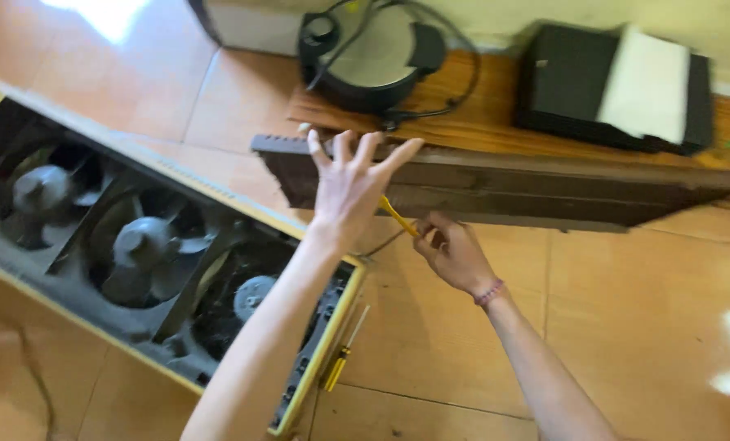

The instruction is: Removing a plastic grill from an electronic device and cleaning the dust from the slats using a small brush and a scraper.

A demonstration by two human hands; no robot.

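Head view: the left hand [350,184] spreads wide, fingers splayed, flat against the long dark panel [496,184]. Just below the panel's lower edge, the right hand [455,255] pinches a thin yellow tool [398,216], its tip toward the panel. A yellow-handled screwdriver [342,355] lies on the floor, well below the panel, beside the dusty fan housing [149,253].

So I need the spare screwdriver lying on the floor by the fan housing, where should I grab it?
Take the screwdriver by its yellow handle, the thick lower end nearest you, coming from the open tile side on its right. The fan housing lies close along its left, so fingers fit poorly there, and the thin metal shaft points away toward the dark panel.
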